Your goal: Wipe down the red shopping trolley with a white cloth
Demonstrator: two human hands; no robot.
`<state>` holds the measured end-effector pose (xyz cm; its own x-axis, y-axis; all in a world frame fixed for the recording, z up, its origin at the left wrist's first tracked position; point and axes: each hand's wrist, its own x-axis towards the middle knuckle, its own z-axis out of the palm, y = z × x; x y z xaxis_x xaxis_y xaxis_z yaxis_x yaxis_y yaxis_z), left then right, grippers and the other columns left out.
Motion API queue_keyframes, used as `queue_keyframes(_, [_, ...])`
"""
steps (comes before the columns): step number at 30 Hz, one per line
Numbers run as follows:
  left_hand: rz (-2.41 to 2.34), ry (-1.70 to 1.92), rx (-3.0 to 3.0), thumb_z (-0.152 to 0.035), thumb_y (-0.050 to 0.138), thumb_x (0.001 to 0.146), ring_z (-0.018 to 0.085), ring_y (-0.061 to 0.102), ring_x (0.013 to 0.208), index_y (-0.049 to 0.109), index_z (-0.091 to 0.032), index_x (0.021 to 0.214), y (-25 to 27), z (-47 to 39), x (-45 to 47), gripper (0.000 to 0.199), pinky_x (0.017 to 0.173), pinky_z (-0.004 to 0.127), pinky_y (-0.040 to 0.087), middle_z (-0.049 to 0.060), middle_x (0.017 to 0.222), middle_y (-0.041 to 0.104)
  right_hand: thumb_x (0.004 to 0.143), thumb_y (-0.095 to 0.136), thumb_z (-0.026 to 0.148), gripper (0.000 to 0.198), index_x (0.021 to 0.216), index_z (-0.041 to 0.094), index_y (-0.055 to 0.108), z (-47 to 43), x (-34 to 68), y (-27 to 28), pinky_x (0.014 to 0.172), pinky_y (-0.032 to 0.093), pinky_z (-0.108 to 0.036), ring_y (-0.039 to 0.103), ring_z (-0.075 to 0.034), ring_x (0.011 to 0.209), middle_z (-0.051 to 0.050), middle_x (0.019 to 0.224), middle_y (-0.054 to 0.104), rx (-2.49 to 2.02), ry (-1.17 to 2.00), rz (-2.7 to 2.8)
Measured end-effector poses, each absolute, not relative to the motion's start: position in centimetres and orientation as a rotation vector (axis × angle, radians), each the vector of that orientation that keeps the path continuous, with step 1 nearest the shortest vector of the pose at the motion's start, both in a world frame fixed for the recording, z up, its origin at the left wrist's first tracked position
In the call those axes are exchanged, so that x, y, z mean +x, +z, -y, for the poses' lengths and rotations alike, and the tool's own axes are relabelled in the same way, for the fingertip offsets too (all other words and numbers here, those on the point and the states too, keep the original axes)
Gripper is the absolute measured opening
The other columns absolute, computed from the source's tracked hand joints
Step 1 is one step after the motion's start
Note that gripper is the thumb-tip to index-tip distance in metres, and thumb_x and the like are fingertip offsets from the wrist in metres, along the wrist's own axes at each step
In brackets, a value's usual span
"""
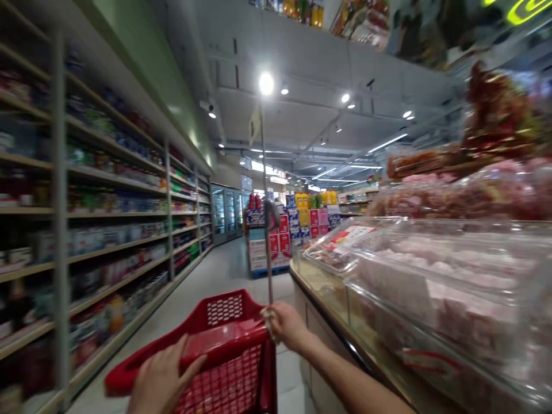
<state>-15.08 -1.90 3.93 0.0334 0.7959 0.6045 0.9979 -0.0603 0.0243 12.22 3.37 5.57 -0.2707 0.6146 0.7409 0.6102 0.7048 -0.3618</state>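
A red plastic shopping cart (224,348) is right in front of me, with a mesh basket and a broad red handle (224,339). My left hand (161,376) grips the left part of this handle, fingers over the top and thumb along the near side. At the handle's right corner my right hand (282,325) is closed on a small crumpled whitish piece (269,323), its material unclear. A thin upright pole (264,241) rises just beyond that hand; whether the hand touches it, I cannot tell.
Stocked shelves (116,213) line the left side. Close on the right stands a display counter (328,328) piled with clear plastic packs (431,276). Ahead, stacked boxes (269,241) stand on a blue pallet, and glass-door fridges (226,210) lie farther back. Grey floor (202,273) runs between.
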Motion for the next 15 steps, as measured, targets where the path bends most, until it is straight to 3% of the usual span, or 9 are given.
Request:
queue_keyframes(4, [1.986,-0.613,-1.828,-0.055,0.033,0.077,0.023,0.049,0.099,0.045,-0.012,0.117,4.8,3.3,-13.8,0.06,0.091,0.039,0.029,0.01,0.104,0.057,0.076,0.035,0.012,0.029,0.096,0.017,0.055,-3.1,9.2,4.4,0.082,0.04,-0.031,0.052,-0.016,0.092,-0.007,0.097,0.058,-0.824,0.081,1.96])
queue_keyframes(8, [2.003,-0.623,-1.829,-0.055,0.03,0.078,0.023,0.048,0.099,0.043,-0.01,0.118,5.0,3.9,-13.4,0.062,0.09,0.037,0.028,0.012,0.105,0.057,0.075,0.039,0.011,0.035,0.106,0.019,0.052,-1.5,6.9,3.9,0.089,0.035,-0.033,0.046,-0.017,0.103,-0.007,0.111,0.053,-0.654,-0.05,2.048])
queue_keyframes(15, [1.992,-0.597,-1.817,-0.056,0.031,0.078,0.024,0.048,0.097,0.043,-0.009,0.118,4.8,4.0,-13.0,0.063,0.09,0.038,0.028,0.012,0.103,0.057,0.076,0.037,0.013,0.033,0.104,0.018,0.055,-3.2,9.7,3.5,0.085,0.038,-0.039,0.051,-0.019,0.096,-0.007,0.101,0.059,-1.009,-0.092,1.882])
